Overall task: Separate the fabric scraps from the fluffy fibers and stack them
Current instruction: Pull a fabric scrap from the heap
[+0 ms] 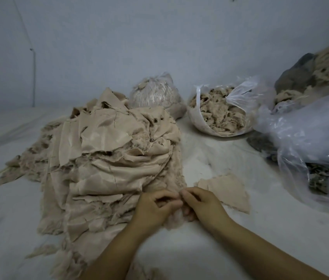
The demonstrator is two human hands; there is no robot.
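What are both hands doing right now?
Left hand: fingers curled, pinching the fluffy fiber clump.
Right hand: fingers curled, pinching the same clump.

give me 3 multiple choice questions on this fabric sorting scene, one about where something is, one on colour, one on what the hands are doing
1. Where does the small flat fabric scrap lie?
A. to the right of the hands, apart from the big heap
B. on top of the big heap
C. inside a plastic bag

2. What colour is the big heap of fabric pieces?
A. dark blue
B. beige
C. bright red

3. What are the left hand and right hand doing?
A. resting flat and apart on the surface
B. lifting a plastic bag
C. meeting, fingers curled on a fluffy piece at the heap's near edge

Answers:
1 A, the scrap sits flat on the white surface just right of the right hand.
2 B, the whole heap is pale tan.
3 C, both hands' fingertips come together over the fluffy piece.
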